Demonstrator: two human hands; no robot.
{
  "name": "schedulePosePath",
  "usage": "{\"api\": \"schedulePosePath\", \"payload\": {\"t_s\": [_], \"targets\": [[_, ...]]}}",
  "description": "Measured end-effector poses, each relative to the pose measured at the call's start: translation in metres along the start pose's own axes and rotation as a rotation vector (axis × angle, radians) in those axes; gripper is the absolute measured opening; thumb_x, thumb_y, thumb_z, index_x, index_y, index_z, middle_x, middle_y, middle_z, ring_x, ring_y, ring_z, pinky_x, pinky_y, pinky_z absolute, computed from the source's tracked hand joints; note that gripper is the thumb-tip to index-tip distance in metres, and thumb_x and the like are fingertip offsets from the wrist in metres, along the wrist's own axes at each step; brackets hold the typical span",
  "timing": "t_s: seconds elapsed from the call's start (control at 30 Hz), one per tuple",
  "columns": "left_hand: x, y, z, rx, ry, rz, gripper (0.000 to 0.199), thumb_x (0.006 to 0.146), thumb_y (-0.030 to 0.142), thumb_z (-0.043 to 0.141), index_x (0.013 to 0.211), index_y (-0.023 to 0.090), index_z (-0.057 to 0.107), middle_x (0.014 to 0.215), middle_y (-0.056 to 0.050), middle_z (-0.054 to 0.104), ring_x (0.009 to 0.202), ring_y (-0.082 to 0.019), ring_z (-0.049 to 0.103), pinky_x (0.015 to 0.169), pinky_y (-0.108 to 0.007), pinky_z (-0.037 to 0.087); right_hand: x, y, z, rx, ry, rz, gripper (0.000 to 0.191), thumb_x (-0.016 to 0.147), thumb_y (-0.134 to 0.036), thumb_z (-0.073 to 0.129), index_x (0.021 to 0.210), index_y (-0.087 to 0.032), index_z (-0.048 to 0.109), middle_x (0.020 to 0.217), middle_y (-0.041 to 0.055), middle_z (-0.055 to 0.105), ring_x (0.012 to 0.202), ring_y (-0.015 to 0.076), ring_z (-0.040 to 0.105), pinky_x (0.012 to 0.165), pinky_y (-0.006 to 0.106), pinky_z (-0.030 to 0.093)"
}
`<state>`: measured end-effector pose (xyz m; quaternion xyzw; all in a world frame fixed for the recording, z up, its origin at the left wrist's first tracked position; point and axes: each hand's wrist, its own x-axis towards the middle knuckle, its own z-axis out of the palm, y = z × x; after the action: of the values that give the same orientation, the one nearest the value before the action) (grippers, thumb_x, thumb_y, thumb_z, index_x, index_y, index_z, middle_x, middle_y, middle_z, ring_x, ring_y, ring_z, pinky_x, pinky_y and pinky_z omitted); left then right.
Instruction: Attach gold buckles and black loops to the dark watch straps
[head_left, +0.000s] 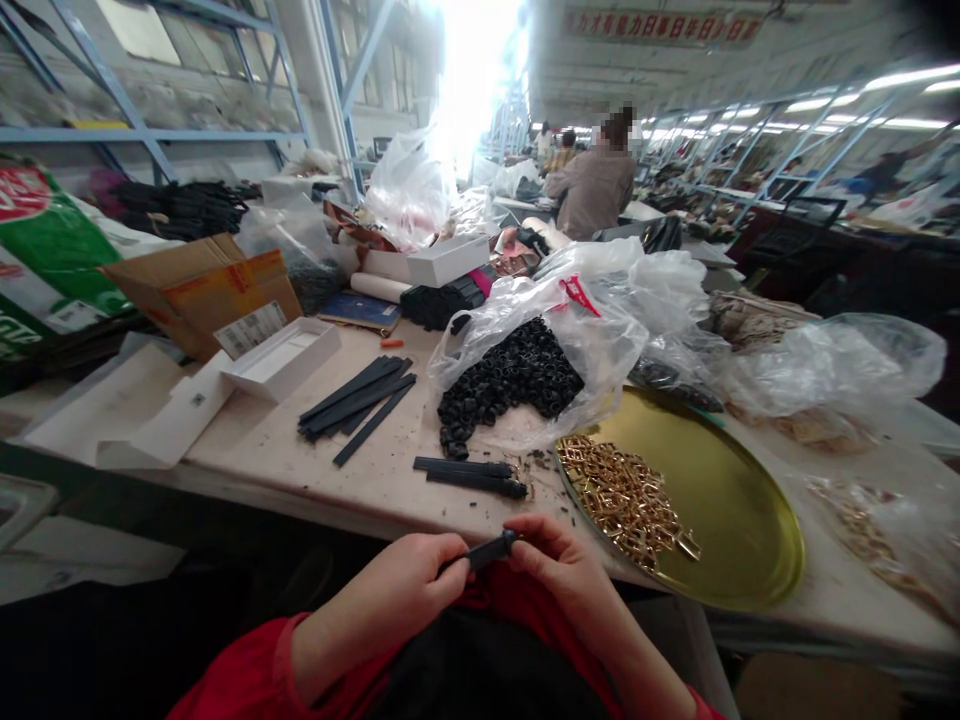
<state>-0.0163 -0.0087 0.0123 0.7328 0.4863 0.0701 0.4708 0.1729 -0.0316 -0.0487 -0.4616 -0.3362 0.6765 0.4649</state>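
Just off the table's front edge, my left hand [409, 580] is closed around a dark strap [489, 551], thumb on top. At the strap's other end, my right hand [551, 560] pinches the tip with thumb and fingers; small details there are too fine to make out. Two or so dark straps [472, 477] lie on the table beyond my hands, with bits of gold at their right ends. Small black loops [510, 375] spill from a clear plastic bag [607, 340]. Gold buckles [622, 500] are heaped on the left side of a round gold tray [739, 500].
More flat black strips [356, 400] lie left of the loops. An open white box [281, 360] and a cardboard box [217, 295] stand farther left. Plastic bags [840, 370] crowd the right side. A person [596, 190] sits with their back to me farther off.
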Motion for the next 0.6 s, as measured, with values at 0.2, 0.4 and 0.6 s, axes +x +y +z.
{"api": "schedulePosePath", "payload": {"t_s": [0.2, 0.4, 0.6], "targets": [[0.017, -0.005, 0.013, -0.083, 0.104, 0.045, 0.031, 0.088, 0.041, 0.038, 0.099, 0.019, 0.056, 0.083, -0.004, 0.065, 0.076, -0.018, 0.058, 0.066, -0.022, 0.036, 0.012, 0.026, 0.009, 0.042, -0.041, -0.038, 0.036, 0.063, -0.036, 0.075, 0.089, -0.021, 0.054, 0.073, -0.0037, 0.061, 0.066, 0.0117, 0.056, 0.066, 0.026, 0.044], [0.052, -0.024, 0.016, 0.127, 0.243, 0.095, 0.031, 0.088, 0.042, 0.039, 0.081, 0.022, 0.061, 0.068, -0.005, 0.062, 0.065, -0.019, 0.058, 0.063, -0.024, 0.036, 0.016, 0.031, -0.007, -0.333, 0.221, -0.199, 0.052, 0.07, -0.043, 0.065, 0.115, -0.023, 0.047, 0.093, 0.006, 0.061, 0.072, 0.0181, 0.059, 0.072, 0.035, 0.047], [0.064, -0.046, 0.007, 0.396, 0.329, 0.195, 0.029, 0.086, 0.035, 0.041, 0.076, 0.019, 0.062, 0.066, -0.008, 0.062, 0.059, -0.019, 0.057, 0.058, -0.027, 0.039, 0.035, -0.051, -0.006, -0.437, 0.08, -0.285, 0.079, 0.067, -0.046, 0.065, 0.136, -0.029, 0.03, 0.083, 0.0066, 0.065, 0.075, 0.0246, 0.063, 0.067, 0.037, 0.05]]}}
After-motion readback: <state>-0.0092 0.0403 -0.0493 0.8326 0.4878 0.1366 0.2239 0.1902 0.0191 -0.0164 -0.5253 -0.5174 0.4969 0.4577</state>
